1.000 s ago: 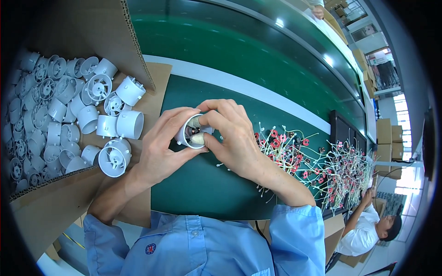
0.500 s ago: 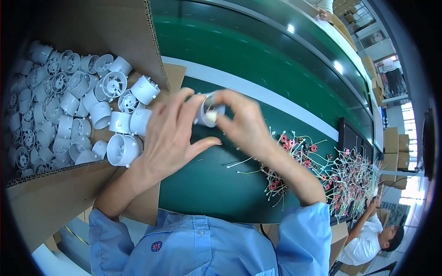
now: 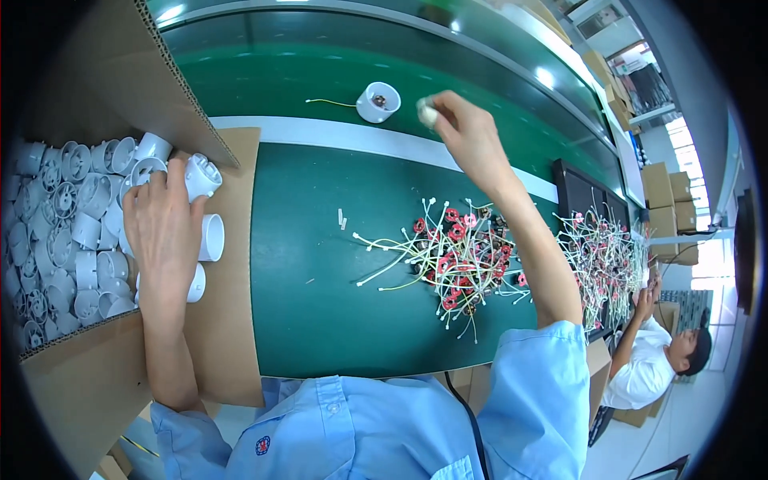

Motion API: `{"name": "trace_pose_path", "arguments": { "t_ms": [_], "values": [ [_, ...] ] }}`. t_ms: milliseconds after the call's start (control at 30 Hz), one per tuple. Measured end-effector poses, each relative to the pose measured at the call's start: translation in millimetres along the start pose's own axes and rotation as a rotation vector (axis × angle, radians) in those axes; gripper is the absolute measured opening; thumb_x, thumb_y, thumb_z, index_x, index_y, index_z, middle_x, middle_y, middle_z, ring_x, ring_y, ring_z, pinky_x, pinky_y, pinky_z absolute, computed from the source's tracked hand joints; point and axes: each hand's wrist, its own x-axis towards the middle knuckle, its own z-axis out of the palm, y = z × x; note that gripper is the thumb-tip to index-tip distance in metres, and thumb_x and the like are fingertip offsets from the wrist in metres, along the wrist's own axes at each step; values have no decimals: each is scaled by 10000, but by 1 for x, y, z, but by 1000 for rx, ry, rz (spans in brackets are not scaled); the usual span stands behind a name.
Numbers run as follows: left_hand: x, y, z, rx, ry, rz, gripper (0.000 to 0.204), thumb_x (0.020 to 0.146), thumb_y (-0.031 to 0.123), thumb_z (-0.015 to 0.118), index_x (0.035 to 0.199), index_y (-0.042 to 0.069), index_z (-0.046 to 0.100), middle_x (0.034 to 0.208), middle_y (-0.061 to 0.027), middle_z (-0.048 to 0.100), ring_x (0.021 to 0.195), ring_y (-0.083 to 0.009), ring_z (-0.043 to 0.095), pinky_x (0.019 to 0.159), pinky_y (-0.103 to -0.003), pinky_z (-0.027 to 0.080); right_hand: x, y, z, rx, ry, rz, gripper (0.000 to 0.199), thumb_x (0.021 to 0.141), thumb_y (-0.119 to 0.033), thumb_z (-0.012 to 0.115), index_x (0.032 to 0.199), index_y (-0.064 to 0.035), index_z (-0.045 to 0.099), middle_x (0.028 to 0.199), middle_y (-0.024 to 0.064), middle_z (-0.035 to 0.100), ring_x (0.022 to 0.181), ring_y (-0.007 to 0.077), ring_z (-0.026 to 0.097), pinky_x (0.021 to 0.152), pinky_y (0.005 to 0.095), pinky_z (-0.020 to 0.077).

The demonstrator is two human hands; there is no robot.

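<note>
My left hand (image 3: 164, 216) lies over the white cup-shaped plastic housings (image 3: 94, 192) in a cardboard box, fingers stretched and slightly apart. Its index finger and thumb are beside a tilted housing (image 3: 202, 176); I cannot tell whether they touch it. Above the green conveyor belt (image 3: 272, 76) is my right hand (image 3: 472, 140), thumb and fingers pinched together. A pale off-white piece (image 3: 430, 114) shows at those fingertips, too blurred to name. Left of this hand, one white housing (image 3: 378, 102) stands on the belt, a small dark-and-copper part inside and a yellowish wire trailing left.
Small red-and-copper coils with pale wires (image 3: 456, 256) lie heaped on the green tabletop (image 3: 320, 320). More wired coils (image 3: 604, 264) fill a black tray (image 3: 572, 180) at right. A cardboard flap (image 3: 232, 320) borders the box (image 3: 88, 400). A person in white (image 3: 644, 372) is at far right.
The housing that was between my hands now stands on the belt. My left hand has moved left to the box, my right hand up and right over the belt. The whole view has shifted.
</note>
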Motion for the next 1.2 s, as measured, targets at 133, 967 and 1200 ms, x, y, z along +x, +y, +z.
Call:
{"name": "trace_pose_path", "arguments": {
  "t_ms": [133,967,1200],
  "values": [
    [-1,2,-1,45,104,54,460,703,116,740,1103,53,521,877,-108,606,871,-285,589,896,-402,382,-40,-34,-42,-75,-389,307,177,843,-177,606,907,-12,620,737,87,623,655,210,586,603,343,448],
    [-51,98,25,-752,11,718,496,709,55,634,1193,48,527,1141,-150,520,1004,-307,514,848,-401,423,-45,-92,-69,-108,-265,-231,296,790,47,585,1080,-13,569,926,140,587,768,275,600,681,340,488],
    [-43,86,33,-936,-51,556,593,695,58,714,1245,73,494,1191,-157,490,1058,-262,522,839,-347,444,-54,-113,-91,-75,-87,-382,292,837,51,558,1127,18,553,962,122,600,752,186,599,630,288,498]
  ]
}}
